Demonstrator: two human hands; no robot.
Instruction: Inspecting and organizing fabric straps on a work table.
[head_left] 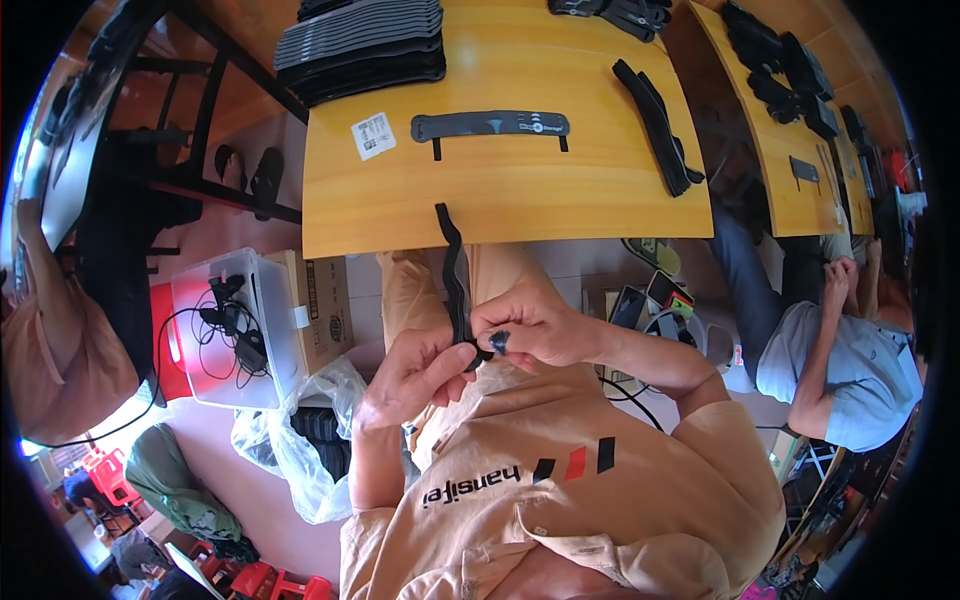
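Note:
Both my hands meet over my lap below the yellow table (520,200). My left hand (415,372) pinches the lower end of a long black strap (456,270) that runs up to the table's near edge. My right hand (535,325) grips the same strap end and holds a small dark piece (499,341) between its fingertips. On the table lies a flat black strap with a printed mark (490,125), beside a white label sticker (373,135). A stack of black straps (360,45) sits at the far left of the table.
More black straps (660,125) lie on the table's right. A clear plastic box with cables (235,325), a cardboard box (325,310) and a plastic bag (300,440) stand on the floor at left. A seated person in a grey shirt (850,360) is at right, another person (50,340) at left.

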